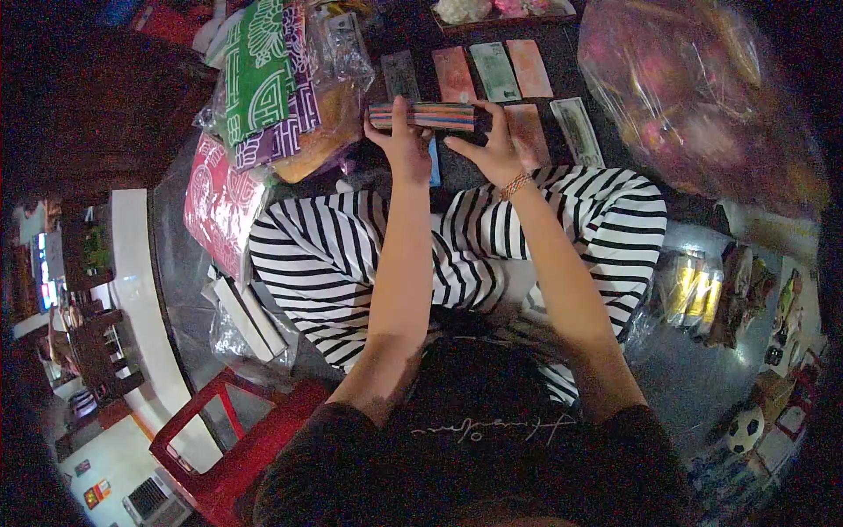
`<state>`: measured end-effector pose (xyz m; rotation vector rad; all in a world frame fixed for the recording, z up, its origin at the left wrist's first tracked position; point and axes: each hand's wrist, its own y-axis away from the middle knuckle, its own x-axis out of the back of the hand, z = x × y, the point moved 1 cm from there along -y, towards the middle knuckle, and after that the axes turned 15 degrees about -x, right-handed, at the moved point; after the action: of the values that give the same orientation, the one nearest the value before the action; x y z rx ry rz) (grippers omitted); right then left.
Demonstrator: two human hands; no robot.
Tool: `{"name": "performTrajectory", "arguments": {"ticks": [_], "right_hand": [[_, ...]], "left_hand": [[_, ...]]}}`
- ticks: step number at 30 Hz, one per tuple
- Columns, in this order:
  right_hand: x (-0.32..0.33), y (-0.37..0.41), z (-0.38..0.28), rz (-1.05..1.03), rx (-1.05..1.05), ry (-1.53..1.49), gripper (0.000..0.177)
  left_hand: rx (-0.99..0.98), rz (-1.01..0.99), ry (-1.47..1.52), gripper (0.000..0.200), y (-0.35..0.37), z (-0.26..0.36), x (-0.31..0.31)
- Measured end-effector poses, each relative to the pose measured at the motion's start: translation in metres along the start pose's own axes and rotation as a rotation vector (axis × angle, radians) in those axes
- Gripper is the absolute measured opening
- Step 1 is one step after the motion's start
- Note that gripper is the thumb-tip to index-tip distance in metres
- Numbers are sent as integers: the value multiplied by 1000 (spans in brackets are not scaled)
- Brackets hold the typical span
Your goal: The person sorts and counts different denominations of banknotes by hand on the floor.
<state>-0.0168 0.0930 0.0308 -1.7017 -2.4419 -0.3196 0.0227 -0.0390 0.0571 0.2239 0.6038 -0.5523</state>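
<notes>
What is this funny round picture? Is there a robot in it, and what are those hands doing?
There's no robot here, just a person with two bare hands. There is only one picture, and it comes from a camera worn on the person's head, looking forward and down. That's why you see the striped trousers below the hands. The left hand holds a thick stack with colourful edges. The right hand is at its other end, thumb and finger spread. Papers that look like banknotes lie on the dark surface. Clear plastic packs with bright patterns are on the left, and a big see-through bag is on the right.
</notes>
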Motion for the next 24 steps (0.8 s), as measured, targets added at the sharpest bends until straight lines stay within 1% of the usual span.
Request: {"name": "performTrajectory", "arguments": {"ticks": [1, 2, 4, 5, 7, 8, 10, 16, 19, 24], "right_hand": [[-2, 0, 0, -19, 21, -78, 79], [-4, 0, 1, -18, 20, -79, 79], [-6, 0, 2, -13, 83, -7, 87], [-7, 0, 2, -13, 83, -7, 87], [-10, -2, 3, -86, 108, -43, 92], [-11, -2, 5, -87, 108, -43, 92], [-13, -2, 6, -62, 99, 65, 98], [-17, 1, 7, -4, 122, 114, 104], [-15, 2, 3, 0, 166, 115, 106], [-7, 3, -3, 18, 125, 104, 102]], "left_hand": [[2, -1, -1, 71, -2, -2, 3], [16, -27, -3, 67, -5, -5, 6], [31, -52, -6, 64, -7, -9, 8], [20, -62, 31, 61, -7, -12, 8], [9, -71, 69, 58, -6, -13, 7], [14, -56, 63, 55, -5, -12, 5], [19, -38, 58, 53, -3, -11, 5], [18, -10, 42, 49, 0, -12, 4], [16, -54, 51, 46, -3, -17, 6], [5, -47, 51, 45, -4, -14, 6]]}}
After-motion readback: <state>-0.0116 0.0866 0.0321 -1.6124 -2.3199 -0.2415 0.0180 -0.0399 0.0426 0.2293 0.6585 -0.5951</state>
